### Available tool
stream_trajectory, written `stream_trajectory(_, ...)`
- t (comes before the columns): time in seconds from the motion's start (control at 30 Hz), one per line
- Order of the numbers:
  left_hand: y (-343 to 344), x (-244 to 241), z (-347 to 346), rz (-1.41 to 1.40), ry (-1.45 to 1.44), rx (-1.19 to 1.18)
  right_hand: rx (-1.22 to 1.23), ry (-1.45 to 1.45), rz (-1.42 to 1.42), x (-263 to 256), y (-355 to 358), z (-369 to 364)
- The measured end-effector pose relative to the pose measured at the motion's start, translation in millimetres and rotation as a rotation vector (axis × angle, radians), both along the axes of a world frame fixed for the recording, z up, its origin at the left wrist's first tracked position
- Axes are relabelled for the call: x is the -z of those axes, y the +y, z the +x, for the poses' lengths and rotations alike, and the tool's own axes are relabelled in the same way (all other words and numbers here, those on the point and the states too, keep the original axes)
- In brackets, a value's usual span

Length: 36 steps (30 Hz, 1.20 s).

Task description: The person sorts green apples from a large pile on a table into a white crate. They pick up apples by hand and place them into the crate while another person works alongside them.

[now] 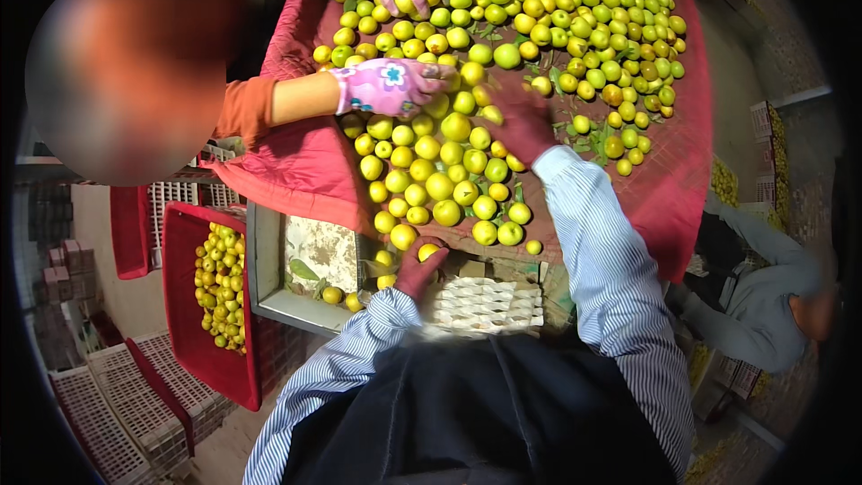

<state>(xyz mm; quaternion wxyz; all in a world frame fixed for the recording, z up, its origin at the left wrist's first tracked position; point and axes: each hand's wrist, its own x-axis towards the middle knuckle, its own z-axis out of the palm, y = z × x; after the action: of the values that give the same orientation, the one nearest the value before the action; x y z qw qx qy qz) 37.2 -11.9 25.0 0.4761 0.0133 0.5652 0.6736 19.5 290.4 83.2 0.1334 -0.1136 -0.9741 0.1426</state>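
Observation:
Many yellow-green round fruits [440, 186] lie loose with some leaves on a sloping red cloth [673, 168]. My left hand [419, 271], in a dark red glove, holds one yellow fruit [427, 252] at the cloth's near edge. Further up the cloth is my right hand [522, 114], in the same kind of glove; its fingers are at a yellow fruit [492, 114], and blur hides whether they grip it. A white slotted foam or card sheet [488, 303] lies just in front of my body, right of my left hand.
A co-worker's flowered pink gloves [390, 86] reach among the fruits from the left. A grey metal tray edge [300, 313] borders the cloth's near left. Beyond it stands a red-lined crate [172, 296] of fruit, near white plastic crates [141, 391]. Another person [761, 289] is at the right.

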Motion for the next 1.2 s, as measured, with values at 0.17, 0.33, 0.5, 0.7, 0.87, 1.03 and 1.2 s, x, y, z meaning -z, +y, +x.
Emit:
stream_trajectory(0.17, 5.6, -6.2, -1.9, 0.008, -0.074, -0.022, 0.610, -0.030, 0.216, 46.5, 9.5, 110.0)
stream_trajectory(0.33, 2.8, -2.5, -1.2, 0.035, -0.046, -0.031, 0.417, -0.197, 0.099, 18.7, -73.0, 130.3)
stream_trajectory(0.5, 4.5, -9.6, 0.1, -0.060, -0.138, -0.074, 0.206, -0.015, 0.024, 22.0, -89.9, 73.5)
stream_trajectory(0.7, 6.7, -12.5, 0.9, -0.018, -0.083, -0.037, -0.045, -0.241, 0.124, 13.5, -130.6, 16.5)
stream_trajectory(0.87, 4.7, -18.4, -1.0, -0.017, -0.100, -0.033, 0.027, -0.056, 0.055, 2.5, -133.2, 77.5)
stream_trajectory(1.03, 4.8, -10.5, -2.7, -0.019, 0.060, 0.022, 0.211, -0.481, 0.120, 13.7, -138.2, 170.4)
stream_trajectory(1.2, 1.0, -3.8, -6.6, -0.022, -0.054, 0.016, 0.231, -0.253, -0.011, 9.4, -125.3, 184.9)
